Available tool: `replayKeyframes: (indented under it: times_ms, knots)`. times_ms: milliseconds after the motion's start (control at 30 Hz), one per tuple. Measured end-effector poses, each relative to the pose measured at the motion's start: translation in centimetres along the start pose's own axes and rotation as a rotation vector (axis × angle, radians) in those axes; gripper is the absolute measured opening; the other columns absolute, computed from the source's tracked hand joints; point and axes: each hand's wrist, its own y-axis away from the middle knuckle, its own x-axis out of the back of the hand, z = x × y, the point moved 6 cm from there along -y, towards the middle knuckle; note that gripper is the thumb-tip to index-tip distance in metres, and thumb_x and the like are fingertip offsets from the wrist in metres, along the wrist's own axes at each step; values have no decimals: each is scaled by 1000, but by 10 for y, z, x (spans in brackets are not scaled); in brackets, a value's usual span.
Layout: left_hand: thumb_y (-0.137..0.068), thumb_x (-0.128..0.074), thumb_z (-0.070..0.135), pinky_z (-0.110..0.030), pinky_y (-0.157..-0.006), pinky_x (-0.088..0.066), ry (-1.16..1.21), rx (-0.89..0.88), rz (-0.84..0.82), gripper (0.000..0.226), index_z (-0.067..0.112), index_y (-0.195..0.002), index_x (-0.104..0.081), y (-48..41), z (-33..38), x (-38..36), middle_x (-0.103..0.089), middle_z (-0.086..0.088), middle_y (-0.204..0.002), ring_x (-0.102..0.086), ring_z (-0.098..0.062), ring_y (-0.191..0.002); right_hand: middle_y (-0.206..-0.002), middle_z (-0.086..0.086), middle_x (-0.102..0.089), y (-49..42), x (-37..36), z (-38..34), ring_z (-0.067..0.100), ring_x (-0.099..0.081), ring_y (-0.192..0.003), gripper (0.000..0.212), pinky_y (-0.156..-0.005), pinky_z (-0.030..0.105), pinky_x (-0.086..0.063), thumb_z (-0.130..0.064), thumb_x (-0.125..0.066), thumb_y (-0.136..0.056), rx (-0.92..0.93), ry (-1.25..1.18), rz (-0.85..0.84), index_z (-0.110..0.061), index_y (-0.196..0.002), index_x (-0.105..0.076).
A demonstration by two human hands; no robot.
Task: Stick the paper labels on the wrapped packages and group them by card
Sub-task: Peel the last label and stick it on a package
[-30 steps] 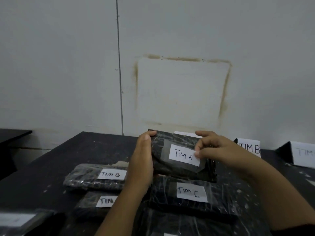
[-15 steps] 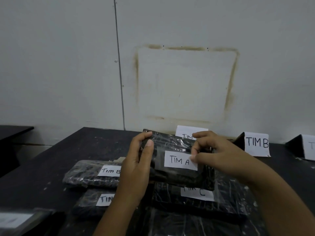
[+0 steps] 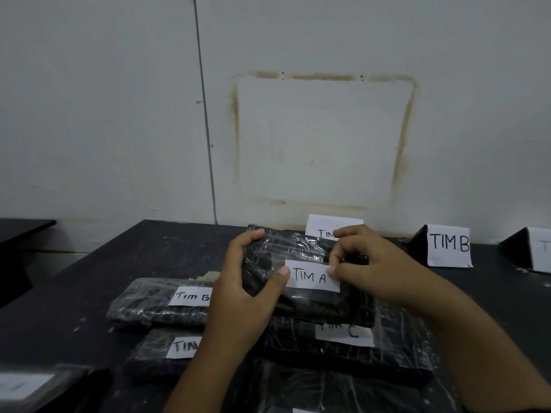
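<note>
Gripping the wrapped package (image 3: pixel 298 248) in the left hand (image 3: pixel 247 293), the person pinches the TIM A label (image 3: pixel 311 277) with fingers (image 3: pixel 343 254) of the right hand (image 3: pixel 372 269) — best pressed flat, smoothed outward.

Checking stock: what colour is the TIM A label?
The TIM A label is white, black handwriting; head view.

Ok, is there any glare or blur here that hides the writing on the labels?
Head view: dim, flat light; streaky glare on the held package, yet its TIM A label reads sharp. Head view, bottom-left: the corner label is blurred, unreadable; the frame's right edge cuts off the far card.
</note>
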Motion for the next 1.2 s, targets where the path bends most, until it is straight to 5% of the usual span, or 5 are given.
replayKeyframes:
  times_ms: [367,667,833,1000,1200]
  knots:
    - [-79,-71,23,-21,-84,-47,16,-34,2,53,55,-113,-47,-1,-2,-1,-54,37,-113,-57,12,-101,-125,-14,-40,-1,0,-2,-3,-33,-122,14,-91,23,-32,-22,-64,-83,57,67,44,-26,-70,-60]
    - [-79,-71,19,-38,-92,-52,86,4,97,52,54,-111,-49,0,-5,5,-57,30,-113,-57,1,-108,-108,-10,-39,2,2,-8,16,-46,-103,30,-76,32,-47,-35,-65,-78,266,215,307,-27,-89,-38]
    - [-82,-69,12,-13,-79,-49,114,-5,160,59,54,-116,-44,2,0,4,-51,42,-111,-52,17,-102,-124,-12,-33,0,-2,1,-4,-44,-99,57,-79,14,-39,-42,-64,-78,159,-8,396,-40,-121,-27]
    - [-80,-71,27,-26,-96,-40,197,78,247,73,52,-134,-30,6,-2,4,-40,22,-137,-44,0,-123,-120,-25,-44,7,-17,0,-6,-50,-95,89,-71,13,-38,-77,-57,-59,12,-158,506,-47,-131,-15]
    - [-46,-72,71,-20,-65,-49,156,93,417,61,36,-95,-63,14,0,4,-69,21,-88,-64,6,-79,-150,-10,-33,16,-21,-11,21,-51,-119,114,-77,31,-39,-90,-49,-46,-35,123,626,-42,-140,-6]
